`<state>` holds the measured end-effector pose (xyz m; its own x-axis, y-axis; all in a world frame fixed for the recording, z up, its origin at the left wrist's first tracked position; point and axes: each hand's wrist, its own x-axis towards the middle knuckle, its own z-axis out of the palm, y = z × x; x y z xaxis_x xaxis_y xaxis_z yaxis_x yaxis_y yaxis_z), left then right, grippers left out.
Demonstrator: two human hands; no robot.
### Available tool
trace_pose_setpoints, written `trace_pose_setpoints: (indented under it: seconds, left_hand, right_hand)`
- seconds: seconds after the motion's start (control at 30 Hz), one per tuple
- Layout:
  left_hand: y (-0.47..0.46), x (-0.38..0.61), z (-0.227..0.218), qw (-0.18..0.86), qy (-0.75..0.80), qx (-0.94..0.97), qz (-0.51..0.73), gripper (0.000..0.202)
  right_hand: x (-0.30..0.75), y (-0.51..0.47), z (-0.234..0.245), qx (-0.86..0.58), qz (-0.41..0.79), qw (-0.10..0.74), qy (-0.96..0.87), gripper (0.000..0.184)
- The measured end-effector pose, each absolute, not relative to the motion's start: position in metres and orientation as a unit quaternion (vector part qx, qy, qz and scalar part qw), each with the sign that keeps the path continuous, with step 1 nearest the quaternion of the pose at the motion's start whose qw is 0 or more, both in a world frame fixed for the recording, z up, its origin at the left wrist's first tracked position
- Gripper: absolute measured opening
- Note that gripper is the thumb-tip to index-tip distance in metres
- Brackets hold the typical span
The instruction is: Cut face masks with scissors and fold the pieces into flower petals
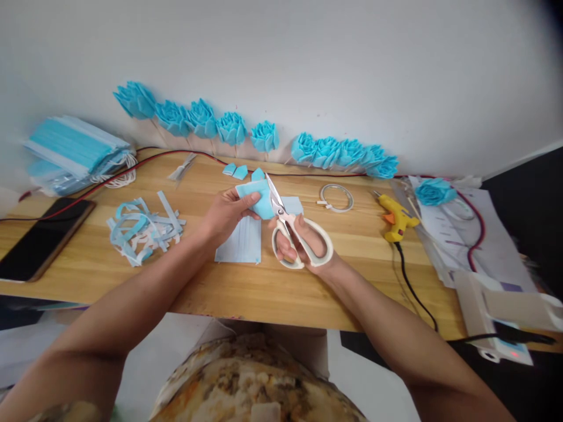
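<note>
My left hand [229, 214] pinches a folded piece of blue mask fabric [259, 199] above the wooden table [220, 281]. My right hand [303, 243] grips white-handled scissors [292, 231], fingers through the loops. The blades point up and left and meet the blue piece's right edge. A pale blue mask sheet [240, 243] lies flat on the table under both hands. Small cut blue bits [240, 171] lie just beyond.
A row of blue fabric roses [246, 129] leans on the wall. A mask stack [73, 146], a phone [41, 237] and cut strips [143, 228] lie left. A tape ring [336, 197], a yellow glue gun [398, 218], papers and a loose rose [435, 191] lie right.
</note>
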<state>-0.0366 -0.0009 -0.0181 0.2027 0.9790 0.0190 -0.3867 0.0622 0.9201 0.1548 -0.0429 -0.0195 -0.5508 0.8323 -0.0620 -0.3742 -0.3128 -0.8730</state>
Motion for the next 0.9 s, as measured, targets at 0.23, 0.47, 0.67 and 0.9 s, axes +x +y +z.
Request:
trace_pose_setpoints:
  seconds: [0.23,0.47,0.67,0.9]
  left_hand:
    - [-0.0004,-0.0363,-0.0174,0.641,0.349,0.428,0.532,0.032]
    - [-0.0001,-0.0369,-0.0188,0.641,0.346,0.429,0.534,0.030]
    - [-0.0006,-0.0372,-0.0173,0.635,0.351,0.434,0.534,0.034]
    - [-0.0068,-0.0356,-0.0097,0.602,0.373,0.465,0.530,0.034]
  right_hand:
    - [0.1534,-0.0435,-0.0196,-0.263,0.760,0.402,-0.438,0.060]
    - [0.1531,-0.0442,-0.0183,-0.269,0.758,0.402,-0.438,0.059]
    - [0.1533,-0.0453,-0.0197,-0.264,0.749,0.409,-0.450,0.058]
    - [0.1572,-0.0431,-0.0197,-0.228,0.764,0.372,-0.475,0.063]
